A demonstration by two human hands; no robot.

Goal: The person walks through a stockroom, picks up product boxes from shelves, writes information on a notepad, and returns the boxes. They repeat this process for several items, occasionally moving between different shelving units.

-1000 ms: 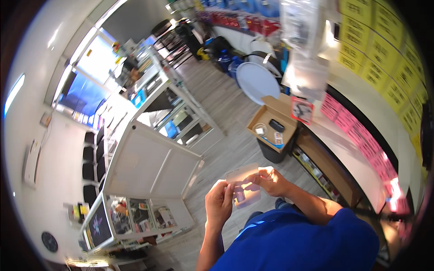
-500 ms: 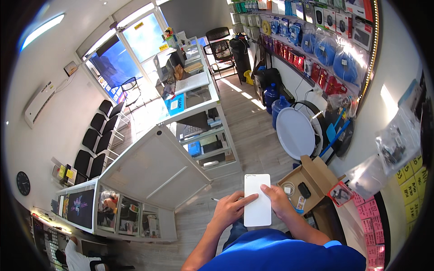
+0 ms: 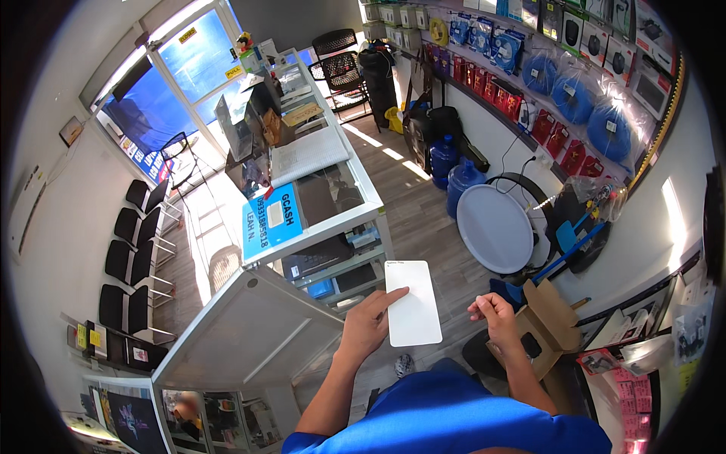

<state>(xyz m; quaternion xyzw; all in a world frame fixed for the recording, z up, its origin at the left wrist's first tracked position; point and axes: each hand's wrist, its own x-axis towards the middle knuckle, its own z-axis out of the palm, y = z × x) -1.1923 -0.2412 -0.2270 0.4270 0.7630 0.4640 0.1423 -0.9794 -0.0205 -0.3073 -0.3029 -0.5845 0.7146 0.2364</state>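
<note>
My left hand grips a tall white card-like slab by its left edge. The index finger lies across its face and the thumb is out of sight. The slab has rounded corners and a short line of small dark writing at its top left; the rest of the face is plain. Right of it and apart from it, my right hand is raised with fingers curled and thumb and fingertips pressed together. Whether anything small is pinched there cannot be made out. The open cardboard box lies just beyond that hand.
A white-framed glass counter stands ahead, with a white panel angled on its near left. To the right are a round white disc, a blue water jug and hanging packaged goods. Black chairs line the left wall.
My right hand has let go of the slab and moved right. The slab, now in my left hand alone, is slightly higher and tilted. The whole view has shifted.
</note>
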